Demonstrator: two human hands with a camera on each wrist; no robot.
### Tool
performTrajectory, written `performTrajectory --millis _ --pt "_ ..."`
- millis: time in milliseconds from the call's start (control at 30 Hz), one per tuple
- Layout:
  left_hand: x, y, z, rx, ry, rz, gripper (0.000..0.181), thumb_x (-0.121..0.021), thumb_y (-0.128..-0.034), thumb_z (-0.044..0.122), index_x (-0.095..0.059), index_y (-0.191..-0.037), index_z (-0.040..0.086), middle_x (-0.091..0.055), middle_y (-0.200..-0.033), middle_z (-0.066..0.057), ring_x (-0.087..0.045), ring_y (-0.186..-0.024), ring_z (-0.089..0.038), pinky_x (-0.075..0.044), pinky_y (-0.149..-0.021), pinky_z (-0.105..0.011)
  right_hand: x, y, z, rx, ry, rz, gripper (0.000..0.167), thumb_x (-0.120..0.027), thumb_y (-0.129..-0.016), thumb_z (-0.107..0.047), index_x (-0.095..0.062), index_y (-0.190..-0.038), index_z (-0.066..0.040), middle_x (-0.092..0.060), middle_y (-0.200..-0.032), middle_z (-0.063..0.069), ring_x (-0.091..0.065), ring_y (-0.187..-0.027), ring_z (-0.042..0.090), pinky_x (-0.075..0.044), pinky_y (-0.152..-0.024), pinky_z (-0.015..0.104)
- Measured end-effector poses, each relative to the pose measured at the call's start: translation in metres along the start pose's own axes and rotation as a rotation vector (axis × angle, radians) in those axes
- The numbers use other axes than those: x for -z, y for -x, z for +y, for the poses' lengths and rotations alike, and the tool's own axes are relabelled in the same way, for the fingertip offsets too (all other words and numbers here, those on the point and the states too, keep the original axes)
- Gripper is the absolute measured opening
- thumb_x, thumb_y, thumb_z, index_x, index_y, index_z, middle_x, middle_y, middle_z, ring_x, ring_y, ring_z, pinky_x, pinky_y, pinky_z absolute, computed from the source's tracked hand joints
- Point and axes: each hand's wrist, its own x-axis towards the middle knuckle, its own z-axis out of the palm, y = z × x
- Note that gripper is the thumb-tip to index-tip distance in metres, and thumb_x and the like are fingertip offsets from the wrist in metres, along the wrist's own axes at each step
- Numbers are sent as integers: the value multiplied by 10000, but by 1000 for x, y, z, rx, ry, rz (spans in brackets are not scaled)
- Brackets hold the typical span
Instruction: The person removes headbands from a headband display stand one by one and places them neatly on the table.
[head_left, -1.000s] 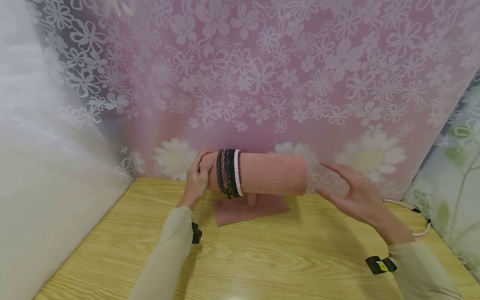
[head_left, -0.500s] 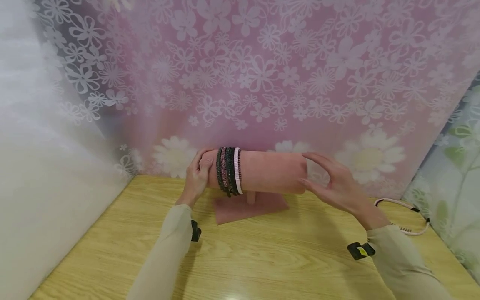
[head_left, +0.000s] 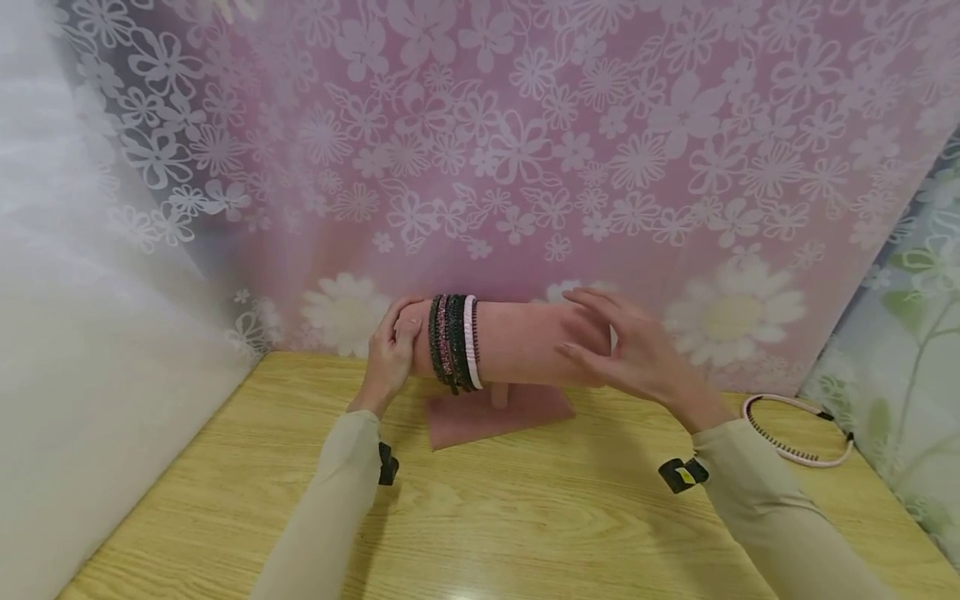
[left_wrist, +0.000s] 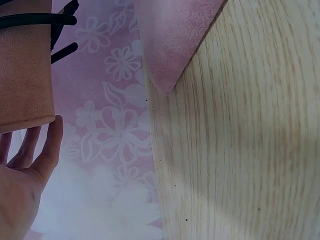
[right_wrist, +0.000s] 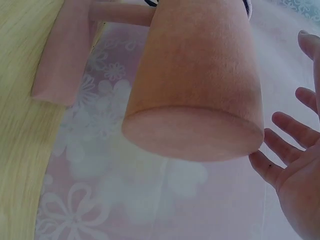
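A pink plush headband stand (head_left: pixel 517 342), a horizontal roll on a post with a flat base (head_left: pixel 502 421), stands at the back of the table. Around its left part sit several headbands (head_left: pixel 453 342), dark, glittery pink and pale pink. My left hand (head_left: pixel 392 354) grips the roll's left end, thumb on the front. In the left wrist view, its fingers (left_wrist: pixel 49 145) reach the roll's end rim. At the other end, my right hand (head_left: pixel 637 354) has thumb and fingers spread apart. The right wrist view has its fingers (right_wrist: pixel 295 131) beside the roll's end, one fingertip at the rim.
A pale pink toothed headband (head_left: pixel 798 429) lies on the wooden table (head_left: pixel 525 517) at the right. Close behind the stand hangs a pink flowered curtain (head_left: pixel 480 167). A white sheet (head_left: pixel 90 333) rises at the left, and a green-leaf patterned one (head_left: pixel 911 350) at the right.
My right hand has moved left from beside the stand to its right end, uncovering more of the headband on the table. My left hand has kept its grip on the left end.
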Motion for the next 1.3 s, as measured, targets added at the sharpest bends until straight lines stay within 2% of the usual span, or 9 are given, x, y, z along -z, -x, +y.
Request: performTrajectory --millis 200,500,700,1000,1300 --pt "-1 -1 -1 8 -7 8 393 -473 -1061 231 -579 -1413 91 -579 -1468 -149 -588 -1270 -386 -429 -1104 -552 -4 -10 -3 6 -7 -23 670 -846 -836 -271 -585 -1447 -188 -599 -1449 85 -529 -1369 306 -418 -1121 556" --pt "0 0 1 6 -3 -4 398 -465 -1069 230 -573 -1424 85 -585 -1458 -156 -609 -1230 -394 -450 -1077 -562 -16 -26 -6 5 -5 -48 609 -813 -856 -313 -611 -1398 -124 -640 -1372 103 -589 -1278 317 -448 -1068 552" --pt "0 0 1 13 -6 -9 402 -464 -1071 238 -569 -1426 82 -580 -1464 -153 -610 -1226 -391 -454 -1072 -561 -23 -37 -9 -15 -15 -108 639 -790 -873 -332 -575 -1431 -105 -610 -1422 138 -564 -1323 345 -441 -1089 572" --pt "0 1 -1 8 -4 -1 369 -467 -1073 228 -591 -1412 156 -591 -1454 -139 -615 -1224 -377 -460 -1063 -564 -30 -50 -19 -86 -39 -206 688 -747 -904 -424 -514 -1498 -167 -527 -1525 138 -471 -1419 358 -346 -1147 642" --pt "0 1 1 11 -1 -2 379 -460 -1076 235 -587 -1415 121 -568 -1481 -136 -587 -1272 -385 -434 -1099 -560 -39 -58 -26 -111 -36 -231 673 -679 -937 -531 -491 -1515 -240 -527 -1535 36 -463 -1442 278 -369 -1170 547"
